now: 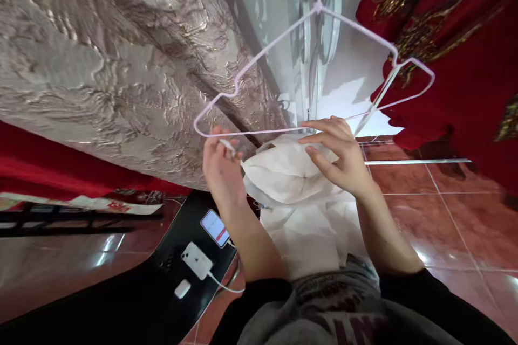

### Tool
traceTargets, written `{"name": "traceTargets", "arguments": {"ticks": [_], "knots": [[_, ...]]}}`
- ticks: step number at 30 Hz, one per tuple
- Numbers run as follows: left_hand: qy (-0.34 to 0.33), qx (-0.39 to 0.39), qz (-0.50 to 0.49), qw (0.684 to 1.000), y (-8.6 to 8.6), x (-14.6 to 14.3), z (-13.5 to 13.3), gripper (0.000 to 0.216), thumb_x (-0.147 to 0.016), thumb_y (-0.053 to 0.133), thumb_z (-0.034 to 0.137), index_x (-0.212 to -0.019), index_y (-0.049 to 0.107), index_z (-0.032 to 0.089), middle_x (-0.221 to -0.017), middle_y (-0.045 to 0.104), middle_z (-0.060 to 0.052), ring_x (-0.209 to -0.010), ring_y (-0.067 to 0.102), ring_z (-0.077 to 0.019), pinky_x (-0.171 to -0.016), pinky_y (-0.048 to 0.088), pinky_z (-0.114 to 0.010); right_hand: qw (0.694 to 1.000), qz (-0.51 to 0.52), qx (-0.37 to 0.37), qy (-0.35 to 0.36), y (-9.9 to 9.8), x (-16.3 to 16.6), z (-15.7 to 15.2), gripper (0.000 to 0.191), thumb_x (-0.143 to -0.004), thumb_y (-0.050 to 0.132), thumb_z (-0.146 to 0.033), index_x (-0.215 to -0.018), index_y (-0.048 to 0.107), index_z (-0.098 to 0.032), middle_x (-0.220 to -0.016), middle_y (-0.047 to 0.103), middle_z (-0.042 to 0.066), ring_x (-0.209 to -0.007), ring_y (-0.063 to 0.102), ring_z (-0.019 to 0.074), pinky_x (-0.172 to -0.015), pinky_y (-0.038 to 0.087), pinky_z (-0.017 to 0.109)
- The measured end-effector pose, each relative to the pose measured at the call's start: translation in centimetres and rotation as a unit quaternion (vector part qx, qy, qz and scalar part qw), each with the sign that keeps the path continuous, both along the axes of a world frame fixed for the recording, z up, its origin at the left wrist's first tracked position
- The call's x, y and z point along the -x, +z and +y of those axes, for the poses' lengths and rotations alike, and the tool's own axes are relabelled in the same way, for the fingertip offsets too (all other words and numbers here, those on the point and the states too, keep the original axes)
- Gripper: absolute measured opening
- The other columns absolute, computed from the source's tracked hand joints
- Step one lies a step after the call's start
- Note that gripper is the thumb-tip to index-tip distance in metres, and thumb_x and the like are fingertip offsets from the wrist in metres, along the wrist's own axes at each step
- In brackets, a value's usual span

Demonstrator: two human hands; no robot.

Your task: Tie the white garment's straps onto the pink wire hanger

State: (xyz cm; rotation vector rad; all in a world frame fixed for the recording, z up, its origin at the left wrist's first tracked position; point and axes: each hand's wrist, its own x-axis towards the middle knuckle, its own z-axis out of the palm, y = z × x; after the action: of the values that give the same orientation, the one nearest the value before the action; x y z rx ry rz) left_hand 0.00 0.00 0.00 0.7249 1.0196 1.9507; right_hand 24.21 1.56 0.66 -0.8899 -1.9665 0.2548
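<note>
We've got the white garment (pixel 291 175) mid-frame, just below the lower bar of the pink hanger (pixel 318 7) & btwn our forearms. The hanger fills upper centre; its long axis runs L to R across the frame, R end a bit higher, w/ the peak near top centre against the white metalwork (pixel 303 27).

Our L hand (pixel 222 167) is at the hanger's lower-L corner, fingers curled; it seems to pinch a white strap end (pixel 227 146), tho the grip is partly hidden. Our R hand (pixel 338 153) is over the garment's upper R side, fingers loosely spread & pointing L, nothing grasped that we can see. Its fingertips are right by the middle of the bar; can't tell if they touch.

Key relation, we'd say: L strap vs. L notch. The R strap (pixel 382 94) runs from the hanger's R notch down twd the garment, but the L notch looks bare, up & slightly R of our L fingertips. So the L hand is nearer by far; the R hand is off to the R, well apart from that notch.
</note>
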Motion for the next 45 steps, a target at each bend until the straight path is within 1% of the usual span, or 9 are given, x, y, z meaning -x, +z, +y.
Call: {"name": "traceTargets", "arguments": {"ticks": [4, 9, 13, 22, 28, 32, 37, 42, 45], "knots": [[-0.102, -0.015, 0.034, 0.994, 0.6, -2.8, 0.2, 0.038, -0.095, 0.075, 0.06, -0.102, 0.079, 0.023, -0.089, 0.077, -0.006, -0.082, 0.075, -0.0173, -0.067, 0.057, -0.024, 0.99, 0.125, -0.058, -0.017, -0.6, 0.9, -1.0, 0.025, -0.1, 0.065, -0.017, -0.113, 0.078, -0.034, -0.131, 0.079, 0.0, -0.122, 0.075, 0.0238, -0.114, 0.055, 0.053], [-0.1, -0.055, 0.052, 0.992, 1.0, -4.1, 0.0, 0.043, -0.096, 0.073, 0.065, -0.093, 0.072, 0.023, -0.069, 0.065, 0.0, -0.065, 0.07, -0.0146, -0.064, 0.059, -0.024, 0.9, 0.393, -0.095, -0.163, -1.4, -1.5, -0.7, 0.043, -0.091, 0.073, -0.016, -0.128, 0.078, -0.036, -0.129, 0.074, 0.003, -0.122, 0.071, 0.0231, -0.112, 0.057, 0.049], [-0.059, -0.047, 0.066, 0.995, 0.7, -3.6, 0.4, 0.045, -0.093, 0.075, 0.068, -0.092, 0.071, 0.023, -0.081, 0.068, -0.002, -0.074, 0.073, -0.0153, -0.063, 0.059, -0.022, 0.919, 0.368, 0.07, -0.125, 0.5, -3.8, -0.5, 0.048, -0.082, 0.08, -0.017, -0.128, 0.08, -0.029, -0.117, 0.08, 0.006, -0.109, 0.074, 0.0198, -0.096, 0.061, 0.039], [0.01, -0.061, 0.05, 0.997, 0.1, -4.6, 1.1, 0.046, -0.092, 0.077, 0.068, -0.088, 0.068, 0.023, -0.101, 0.064, -0.005, -0.089, 0.067, -0.0142, -0.068, 0.057, -0.02, 0.947, 0.261, 0.164, -0.085, 6.3, -4.2, -0.6, 0.027, -0.088, 0.058, -0.006, -0.084, 0.077, -0.024, -0.081, 0.074, 0.002, -0.075, 0.073, 0.0167, -0.071, 0.066, 0.039], [0.022, -0.064, 0.015, 0.998, 0.4, -5.5, 1.0, 0.048, -0.091, 0.078, 0.067, -0.085, 0.065, 0.021, -0.111, 0.063, -0.006, -0.09, 0.065, -0.0133, -0.071, 0.056, -0.021, 0.95, 0.284, -0.058, -0.115, 6.0, -5.1, 1.3, 0.038, -0.1, 0.059, -0.018, -0.125, 0.081, -0.038, -0.12, 0.08, 0.004, -0.1, 0.081, 0.0295, -0.091, 0.07, 0.062], [0.023, -0.056, 0.009, 0.998, 0.3, -5.4, 1.2, 0.048, -0.091, 0.078, 0.067, -0.084, 0.064, 0.022, -0.108, 0.062, -0.006, -0.088, 0.063, -0.0134, -0.07, 0.055, -0.022, 0.923, 0.308, -0.185, -0.135, 3.5, -8.0, 2.1, 0.055, -0.104, 0.05, -0.014, -0.136, 0.075, -0.051, -0.136, 0.076, -0.011, -0.121, 0.079, 0.0227, -0.106, 0.064, 0.048], [0.005, -0.045, 0.042, 0.998, -0.2, -4.8, 1.3, 0.045, -0.094, 0.075, 0.066, -0.087, 0.067, 0.022, -0.111, 0.064, -0.007, -0.091, 0.063, -0.0159, -0.072, 0.054, -0.025, 0.817, 0.431, -0.332, -0.191, 1.6, -7.3, 1.9, 0.042, -0.092, 0.06, -0.009, -0.101, 0.087, -0.04, -0.095, 0.084, -0.01, -0.085, 0.081, 0.0126, -0.08, 0.067, 0.034], [-0.006, -0.039, 0.074, 0.997, -0.3, -4.8, 1.0, 0.047, -0.098, 0.069, 0.068, -0.09, 0.072, 0.022, -0.112, 0.066, -0.008, -0.097, 0.064, -0.0178, -0.074, 0.054, -0.026, 0.967, 0.204, -0.056, -0.14, 2.2, -2.8, 0.1, 0.016, -0.092, 0.073, -0.021, -0.1, 0.085, -0.027, -0.099, 0.086, 0.001, -0.099, 0.081, 0.0239, -0.095, 0.066, 0.049], [0.032, -0.056, 0.109, 0.992, -0.5, -3.7, 0.7, 0.038, -0.099, 0.071, 0.06, -0.1, 0.076, 0.023, -0.122, 0.071, -0.009, -0.103, 0.069, -0.0204, -0.078, 0.058, -0.029, 0.986, 0.095, 0.056, -0.122, 2.6, -2.1, -0.4, 0.015, -0.096, 0.068, -0.027, -0.096, 0.083, -0.028, -0.101, 0.086, 0.001, -0.092, 0.077, 0.0202, -0.093, 0.064, 0.045]]}}
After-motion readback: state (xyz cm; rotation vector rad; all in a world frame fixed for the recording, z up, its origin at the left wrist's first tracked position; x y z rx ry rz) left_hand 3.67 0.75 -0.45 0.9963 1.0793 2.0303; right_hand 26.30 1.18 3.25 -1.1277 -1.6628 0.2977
